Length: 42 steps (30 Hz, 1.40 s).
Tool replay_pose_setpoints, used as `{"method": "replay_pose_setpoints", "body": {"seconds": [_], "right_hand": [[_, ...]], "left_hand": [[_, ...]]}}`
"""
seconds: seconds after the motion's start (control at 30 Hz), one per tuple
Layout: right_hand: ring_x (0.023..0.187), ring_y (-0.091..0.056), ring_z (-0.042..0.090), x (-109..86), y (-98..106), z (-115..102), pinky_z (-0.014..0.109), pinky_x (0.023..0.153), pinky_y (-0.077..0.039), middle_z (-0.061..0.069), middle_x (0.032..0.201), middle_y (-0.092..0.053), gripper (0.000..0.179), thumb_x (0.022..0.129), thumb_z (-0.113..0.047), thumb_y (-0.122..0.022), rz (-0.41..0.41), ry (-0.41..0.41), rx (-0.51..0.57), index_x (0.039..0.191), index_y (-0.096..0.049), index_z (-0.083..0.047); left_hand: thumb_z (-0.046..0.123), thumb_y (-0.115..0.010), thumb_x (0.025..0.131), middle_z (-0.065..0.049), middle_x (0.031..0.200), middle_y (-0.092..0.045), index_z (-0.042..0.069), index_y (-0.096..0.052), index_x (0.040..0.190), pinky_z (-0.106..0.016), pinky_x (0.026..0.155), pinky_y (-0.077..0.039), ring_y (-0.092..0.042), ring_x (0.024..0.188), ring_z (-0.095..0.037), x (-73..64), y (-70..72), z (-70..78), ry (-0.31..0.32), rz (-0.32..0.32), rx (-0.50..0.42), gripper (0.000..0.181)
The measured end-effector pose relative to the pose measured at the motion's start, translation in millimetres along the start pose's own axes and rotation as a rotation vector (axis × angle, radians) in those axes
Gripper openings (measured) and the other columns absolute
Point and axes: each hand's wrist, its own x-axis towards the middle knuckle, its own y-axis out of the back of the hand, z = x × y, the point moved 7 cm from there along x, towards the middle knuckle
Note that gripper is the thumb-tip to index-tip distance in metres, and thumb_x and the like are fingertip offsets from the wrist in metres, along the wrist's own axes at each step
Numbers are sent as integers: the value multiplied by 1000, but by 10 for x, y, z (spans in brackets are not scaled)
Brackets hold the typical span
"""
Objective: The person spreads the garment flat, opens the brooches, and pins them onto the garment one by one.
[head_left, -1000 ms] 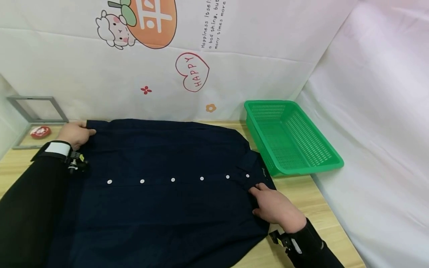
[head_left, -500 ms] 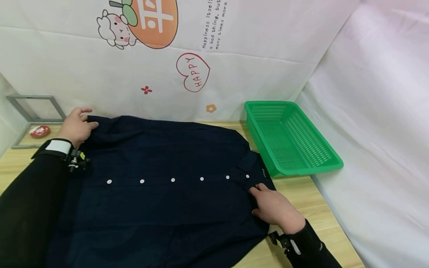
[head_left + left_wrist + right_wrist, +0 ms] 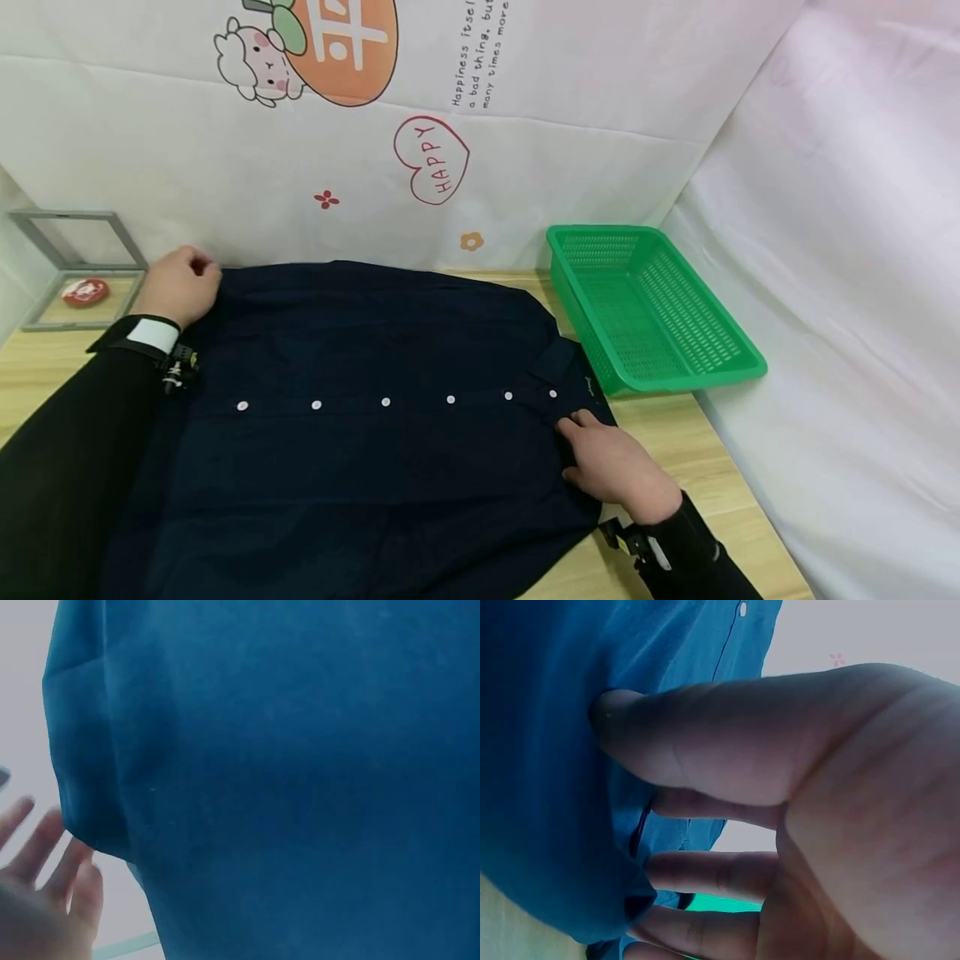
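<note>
A navy button-up shirt (image 3: 390, 350) lies spread on the table, its row of white buttons facing up. At its far left corner is my left hand (image 3: 180, 287), fingers bent in the head view. In the left wrist view this hand (image 3: 45, 892) shows spread fingers meeting the shirt's edge (image 3: 90, 765); whether they pinch the cloth is unclear. My right hand (image 3: 618, 467) grips the shirt near its right end, below the last button. The right wrist view shows the thumb (image 3: 705, 731) pressing into the cloth and the fingers on its other side.
A green plastic basket (image 3: 667, 367) stands at the back right, against the shirt's right end. At the left back is a grey-framed clear box (image 3: 75, 271) with a round red item (image 3: 86, 292) inside it. White printed cloth (image 3: 540, 183) hangs behind the wooden table (image 3: 720, 483).
My left hand raised the far left corner of the shirt slightly, then shifted right, and its extended fingers bent in. That corner's visible edge now sits further right. My right hand stayed still.
</note>
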Motion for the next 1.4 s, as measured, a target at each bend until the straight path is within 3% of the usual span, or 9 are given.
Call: {"method": "replay_pose_setpoints", "body": {"seconds": [0.13, 0.2, 0.33, 0.43, 0.67, 0.9, 1.13, 1.27, 1.4], "right_hand": [[82, -62, 23, 3, 18, -16, 39, 73, -53, 17, 120, -57, 52, 80, -20, -84, 8, 3, 2, 124, -61, -6], [82, -62, 23, 5, 23, -22, 39, 73, -53, 17, 120, -57, 52, 80, -20, -84, 11, 4, -1, 124, -61, -6], [80, -61, 22, 15, 26, -34, 39, 72, -53, 16, 118, -57, 51, 80, -20, -84, 15, 9, -3, 123, -61, -6], [78, -59, 21, 17, 26, -38, 38, 71, -53, 15, 116, -57, 50, 79, -20, -85, 20, 11, -1, 121, -61, -7], [76, -59, 20, 11, 28, -33, 38, 70, -52, 15, 114, -57, 49, 79, -19, -85, 27, 10, -1, 120, -62, -7], [80, -60, 22, 17, 7, -25, 39, 72, -53, 15, 118, -57, 50, 80, -20, -84, 22, 8, -1, 122, -61, -7], [81, -61, 23, 9, 2, -30, 39, 72, -53, 16, 118, -57, 51, 79, -19, -84, 28, 7, 12, 122, -61, -7], [82, -60, 22, 5, -7, -20, 39, 73, -53, 16, 117, -57, 50, 79, -19, -84, 15, 0, 14, 123, -62, -7], [84, -61, 23, 61, 63, -6, 41, 76, -53, 14, 114, -58, 48, 83, -21, -82, -79, -22, 39, 123, -62, -6]], "left_hand": [[25, -52, 101, -39, 134, -42, -10, -48, 136, -67, 95, -34, -41, 119, -57, -18, -226, 104, -102, -272, 122, 50], [23, -54, 100, -40, 135, -42, -12, -48, 136, -68, 95, -34, -42, 119, -58, -25, -296, 119, -146, -347, 182, 51], [16, -55, 99, -32, 108, -61, -10, -61, 116, -62, 81, -44, -57, 97, -48, 17, -276, 104, -198, -281, 282, 32], [11, -55, 99, -25, 93, -64, -10, -64, 107, -58, 74, -46, -60, 82, -41, 57, -238, 97, -221, -241, 313, 24], [2, -46, 101, -35, 99, -56, -15, -58, 106, -60, 81, -42, -52, 94, -49, 97, -120, 196, -270, -197, 245, 21], [-6, -38, 94, -37, 101, -50, -17, -55, 109, -59, 83, -41, -48, 95, -50, 37, -48, 295, -267, -145, 284, 25], [-3, -43, 90, -37, 107, -45, -14, -54, 115, -67, 86, -34, -40, 99, -57, -8, -57, 294, -150, -63, 339, 29], [5, -46, 89, -32, 94, -53, -11, -57, 98, -62, 76, -41, -51, 87, -50, -17, -158, 383, -165, -106, 363, 21], [14, -53, 93, -29, 94, -57, -7, -61, 101, -60, 71, -44, -55, 84, -46, -86, -378, 521, -163, -294, 421, 24]]}}
